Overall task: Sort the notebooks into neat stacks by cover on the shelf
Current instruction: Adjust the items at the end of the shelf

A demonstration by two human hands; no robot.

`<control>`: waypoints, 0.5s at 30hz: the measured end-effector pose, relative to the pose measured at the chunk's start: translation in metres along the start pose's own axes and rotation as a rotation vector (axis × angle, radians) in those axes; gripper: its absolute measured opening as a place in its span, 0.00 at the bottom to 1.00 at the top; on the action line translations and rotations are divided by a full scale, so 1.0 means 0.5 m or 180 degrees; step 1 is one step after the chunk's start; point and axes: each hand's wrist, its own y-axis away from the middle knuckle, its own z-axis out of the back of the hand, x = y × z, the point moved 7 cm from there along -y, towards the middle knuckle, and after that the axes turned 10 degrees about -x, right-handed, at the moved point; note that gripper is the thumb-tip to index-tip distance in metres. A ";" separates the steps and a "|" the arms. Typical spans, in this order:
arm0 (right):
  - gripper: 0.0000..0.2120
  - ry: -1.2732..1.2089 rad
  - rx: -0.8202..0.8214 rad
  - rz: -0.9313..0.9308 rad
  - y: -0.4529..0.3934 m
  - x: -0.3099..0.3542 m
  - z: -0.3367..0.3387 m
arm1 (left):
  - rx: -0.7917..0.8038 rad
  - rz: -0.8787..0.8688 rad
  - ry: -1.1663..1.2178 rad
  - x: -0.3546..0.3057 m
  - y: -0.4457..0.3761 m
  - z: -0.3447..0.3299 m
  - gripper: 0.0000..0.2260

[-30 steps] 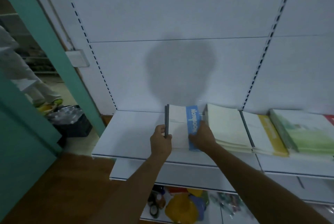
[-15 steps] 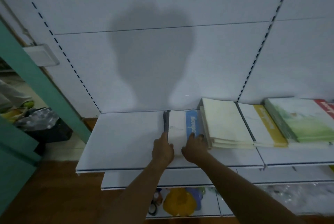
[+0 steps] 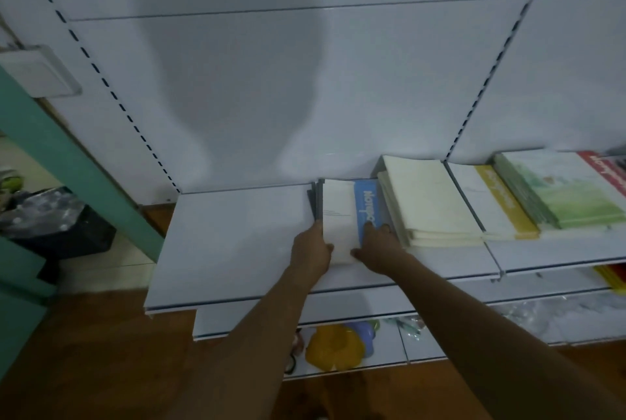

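A small stack of white notebooks with a blue stripe (image 3: 342, 213) lies flat on the white shelf (image 3: 233, 243), against the back panel. My left hand (image 3: 310, 250) grips the stack's left near corner and my right hand (image 3: 377, 243) presses its right near edge. Right of it lie a cream stack (image 3: 430, 203), a white-and-yellow stack (image 3: 491, 203), a green stack (image 3: 562, 192) and a red-covered notebook (image 3: 606, 169) at the frame edge.
The shelf's left half is bare. A lower shelf (image 3: 355, 314) juts out beneath, with a yellow and blue toy (image 3: 338, 345) under it. A teal door frame (image 3: 67, 162) and a dark bin (image 3: 57, 223) stand at the left on a brown floor.
The blue-striped stack has been laid down and pushed back against the rear panel beside the cream stack. Both hands stayed on its near edge; my view shifted left and closer.
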 end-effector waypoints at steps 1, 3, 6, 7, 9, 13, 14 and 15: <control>0.34 -0.0014 -0.0012 0.0022 -0.001 0.000 0.000 | -0.0026 -0.0008 0.0012 0.000 0.001 0.001 0.17; 0.34 -0.0076 -0.0023 0.0029 0.000 -0.001 0.001 | -0.0056 -0.0034 -0.0062 0.002 0.003 -0.003 0.15; 0.38 -0.0199 -0.0040 -0.0007 -0.001 -0.008 -0.004 | -0.0021 -0.0108 -0.0304 0.001 -0.001 -0.008 0.14; 0.39 -0.0216 -0.0043 -0.0016 -0.001 -0.009 -0.006 | 0.0008 -0.0118 -0.0343 0.004 -0.005 -0.011 0.14; 0.41 -0.0203 -0.0019 -0.0049 -0.004 -0.012 -0.009 | 0.0055 -0.0143 -0.0378 0.008 -0.009 -0.015 0.14; 0.43 -0.0105 0.0072 -0.0102 -0.007 -0.008 -0.008 | 0.0210 -0.0114 -0.0551 0.014 -0.013 -0.025 0.15; 0.43 -0.0087 0.0096 -0.0133 -0.005 -0.005 -0.007 | 0.0268 -0.0101 -0.0669 0.014 -0.014 -0.024 0.15; 0.42 -0.0037 0.0103 -0.0164 -0.001 0.000 -0.005 | 0.0329 -0.0084 -0.0803 0.014 -0.015 -0.023 0.15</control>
